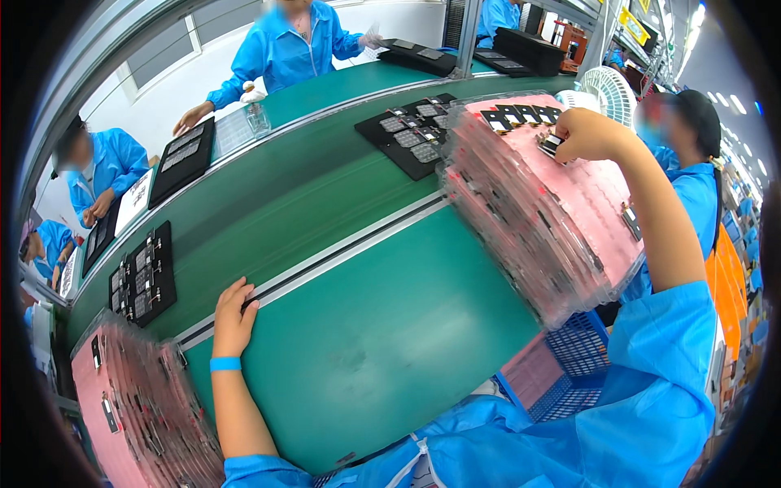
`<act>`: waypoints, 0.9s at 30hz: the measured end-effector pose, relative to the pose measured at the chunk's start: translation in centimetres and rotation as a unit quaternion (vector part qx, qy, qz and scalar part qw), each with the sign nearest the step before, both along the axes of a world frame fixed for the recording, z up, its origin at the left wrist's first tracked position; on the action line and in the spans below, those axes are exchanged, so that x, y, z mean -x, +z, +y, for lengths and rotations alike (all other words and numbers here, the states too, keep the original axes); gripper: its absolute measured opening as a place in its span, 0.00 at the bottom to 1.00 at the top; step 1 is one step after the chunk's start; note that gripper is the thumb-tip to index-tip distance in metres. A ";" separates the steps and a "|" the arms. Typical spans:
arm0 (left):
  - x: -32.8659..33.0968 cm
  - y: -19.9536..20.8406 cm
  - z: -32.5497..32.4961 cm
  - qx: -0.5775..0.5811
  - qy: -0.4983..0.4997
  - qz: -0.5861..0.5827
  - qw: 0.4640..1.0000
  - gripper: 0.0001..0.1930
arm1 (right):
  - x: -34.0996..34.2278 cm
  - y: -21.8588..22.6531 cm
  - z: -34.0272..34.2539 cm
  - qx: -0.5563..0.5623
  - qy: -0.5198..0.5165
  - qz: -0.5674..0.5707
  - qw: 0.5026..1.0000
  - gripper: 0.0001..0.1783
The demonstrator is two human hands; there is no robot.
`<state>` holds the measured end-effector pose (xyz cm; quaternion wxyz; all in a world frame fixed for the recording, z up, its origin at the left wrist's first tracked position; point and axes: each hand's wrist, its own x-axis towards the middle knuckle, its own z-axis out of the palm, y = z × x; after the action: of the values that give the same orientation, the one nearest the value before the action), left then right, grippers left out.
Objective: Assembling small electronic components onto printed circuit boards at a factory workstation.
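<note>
Green worktop [382, 325]: left hand [233, 315] lies flat at its far edge by the conveyor strip, fingers loosely spread, holding nothing. Right hand [587, 134] is over the tall stack of pink trays [561, 220] at the worktop's right edge, fingers pinched on a small dark part [550, 144] at the top tray. Another pink tray stack [138, 407] stands at the near left corner.
</note>
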<state>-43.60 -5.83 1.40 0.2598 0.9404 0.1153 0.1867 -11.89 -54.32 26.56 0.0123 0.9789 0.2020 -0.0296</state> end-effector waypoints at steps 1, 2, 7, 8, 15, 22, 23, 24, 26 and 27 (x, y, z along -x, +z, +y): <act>0.1 0.0 0.1 0.000 0.002 0.002 1.000 0.16 | 0.1 0.1 0.2 0.013 -0.004 0.011 1.000 0.18; 0.3 0.0 0.2 -0.013 0.000 0.004 1.000 0.16 | 0.2 0.1 0.3 0.026 -0.009 0.022 0.999 0.18; 0.6 0.2 0.4 -0.023 -0.007 0.006 1.000 0.16 | 0.9 -0.1 0.4 0.012 0.018 -0.016 1.000 0.18; 0.6 0.2 0.5 -0.023 -0.005 0.004 1.000 0.16 | 0.9 -0.2 0.4 0.024 0.022 -0.041 0.999 0.18; 0.7 -0.1 0.6 0.005 0.002 0.002 1.000 0.15 | 1.2 -0.5 0.3 -0.001 0.032 -0.073 0.997 0.17; 0.8 0.3 0.1 0.027 -0.001 0.008 1.000 0.15 | 0.5 0.4 -0.2 0.008 0.045 -0.002 0.999 0.19; 0.7 0.2 0.1 0.016 -0.003 0.003 1.000 0.15 | 0.5 0.6 -0.4 -0.017 0.054 0.026 0.998 0.19; 0.9 0.2 0.2 0.005 -0.002 0.000 1.000 0.15 | 0.3 0.9 -0.4 -0.021 0.043 0.041 0.998 0.18; 1.1 0.4 0.2 -0.001 -0.002 0.005 1.000 0.16 | 0.9 1.5 -0.3 -0.043 0.038 0.032 0.998 0.17; 1.1 0.4 0.2 -0.008 -0.001 0.008 1.000 0.16 | 1.2 1.7 -0.3 -0.066 0.034 0.021 0.997 0.17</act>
<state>-44.70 -5.58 1.81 0.2513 0.9441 0.1143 0.1802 -13.04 -54.59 28.25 -0.0552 0.9694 0.2364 -0.0360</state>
